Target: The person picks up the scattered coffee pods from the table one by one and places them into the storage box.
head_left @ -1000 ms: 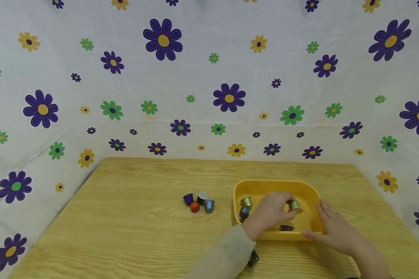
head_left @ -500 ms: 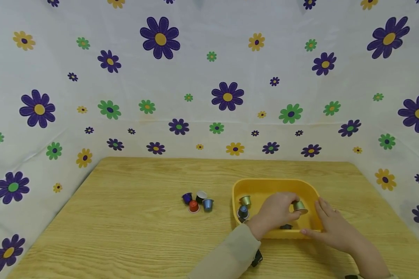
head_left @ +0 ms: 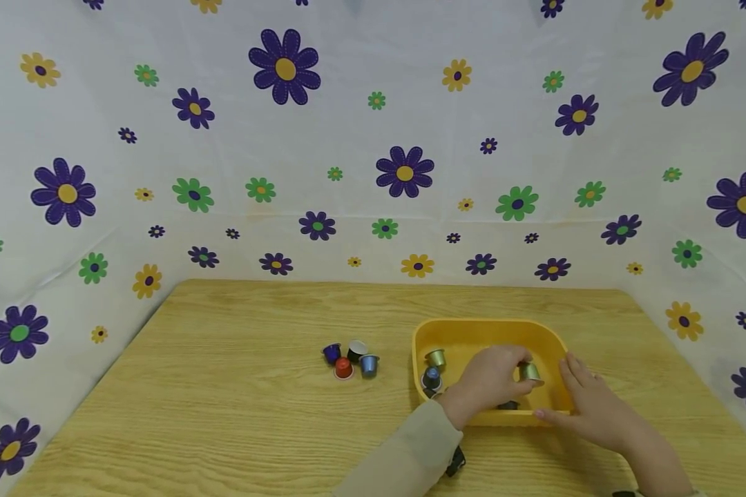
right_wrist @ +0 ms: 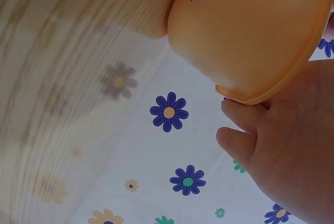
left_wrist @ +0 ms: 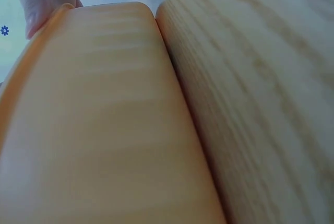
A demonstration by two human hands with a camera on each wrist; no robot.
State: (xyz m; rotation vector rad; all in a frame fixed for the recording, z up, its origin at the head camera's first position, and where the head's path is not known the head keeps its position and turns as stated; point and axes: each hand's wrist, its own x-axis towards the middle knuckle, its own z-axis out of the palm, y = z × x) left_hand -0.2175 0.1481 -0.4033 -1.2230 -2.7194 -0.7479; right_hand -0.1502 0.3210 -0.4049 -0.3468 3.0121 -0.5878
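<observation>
My left hand (head_left: 491,379) reaches into the yellow plastic tray (head_left: 491,323) and pinches a light green coffee capsule (head_left: 530,373) between thumb and fingers, its wide rim tilted downward. My right hand (head_left: 597,411) holds the tray's right front corner, the thumb on the front rim and the fingers along the right side. Inside the tray, a gold-green capsule (head_left: 436,357) and a dark blue capsule (head_left: 432,377) lie at the left. A dark capsule (head_left: 508,405) by the front wall is partly hidden. The left wrist view shows the tray's outer wall (left_wrist: 115,130).
Left of the tray, a small cluster on the wooden table (head_left: 224,414) holds a purple capsule (head_left: 332,353), a red capsule (head_left: 344,368), a black capsule with white lid (head_left: 357,351) and a blue capsule (head_left: 369,365). A flower-patterned sheet (head_left: 348,124) surrounds the table.
The left hand has shifted slightly right inside the tray with the green capsule, which has tilted a little. The right hand stays on the corner, and the head view has shifted slightly.
</observation>
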